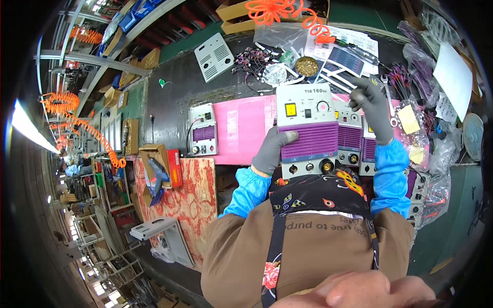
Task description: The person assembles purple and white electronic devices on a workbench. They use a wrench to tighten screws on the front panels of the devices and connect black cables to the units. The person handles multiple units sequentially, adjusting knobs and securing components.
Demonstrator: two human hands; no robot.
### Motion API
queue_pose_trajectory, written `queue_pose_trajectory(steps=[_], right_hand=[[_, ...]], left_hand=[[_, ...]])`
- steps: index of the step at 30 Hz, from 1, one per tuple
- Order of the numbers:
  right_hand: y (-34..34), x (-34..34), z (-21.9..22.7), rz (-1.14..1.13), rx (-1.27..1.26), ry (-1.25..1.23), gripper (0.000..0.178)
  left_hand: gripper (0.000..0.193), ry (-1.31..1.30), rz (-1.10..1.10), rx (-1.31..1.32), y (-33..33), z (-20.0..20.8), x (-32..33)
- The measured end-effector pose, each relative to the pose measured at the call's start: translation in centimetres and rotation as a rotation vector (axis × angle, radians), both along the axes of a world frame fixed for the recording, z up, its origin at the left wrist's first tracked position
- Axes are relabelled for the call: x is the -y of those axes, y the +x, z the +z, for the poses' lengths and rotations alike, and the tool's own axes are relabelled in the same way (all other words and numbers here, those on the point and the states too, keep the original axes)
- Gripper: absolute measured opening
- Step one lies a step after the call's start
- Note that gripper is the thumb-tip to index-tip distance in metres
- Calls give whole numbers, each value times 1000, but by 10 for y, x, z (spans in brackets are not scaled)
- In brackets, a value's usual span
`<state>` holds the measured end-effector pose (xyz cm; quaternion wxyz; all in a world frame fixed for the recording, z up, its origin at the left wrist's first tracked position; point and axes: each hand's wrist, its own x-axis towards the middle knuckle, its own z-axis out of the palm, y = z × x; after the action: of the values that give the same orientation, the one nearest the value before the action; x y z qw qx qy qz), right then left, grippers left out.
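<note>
1 white-and-purple panel pinched in left hand, right hand nearby, grip unclear

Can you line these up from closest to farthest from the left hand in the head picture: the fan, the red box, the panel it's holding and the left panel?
From the left hand:
1. Held panel: touching it.
2. Left panel: to its left.
3. Red box: farther left.
4. Fan: far right.
</note>
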<state>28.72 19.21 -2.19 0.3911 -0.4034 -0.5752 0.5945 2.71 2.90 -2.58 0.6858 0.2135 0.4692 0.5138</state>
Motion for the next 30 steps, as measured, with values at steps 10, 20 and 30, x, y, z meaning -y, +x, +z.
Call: queue_pose_trajectory(steps=[10, 20, 30], right_hand=[[-54, 36, 30, 156, 337, 659, 24], [-53, 35, 38, 177, 376, 659, 25], [-59, 38, 40, 155, 463, 722, 32]], left_hand=[[44, 4, -66, 29, 8, 14, -8], [44, 25, -95, 25, 11, 20, -7], [42, 41, -132, -23, 16, 19, -10]])
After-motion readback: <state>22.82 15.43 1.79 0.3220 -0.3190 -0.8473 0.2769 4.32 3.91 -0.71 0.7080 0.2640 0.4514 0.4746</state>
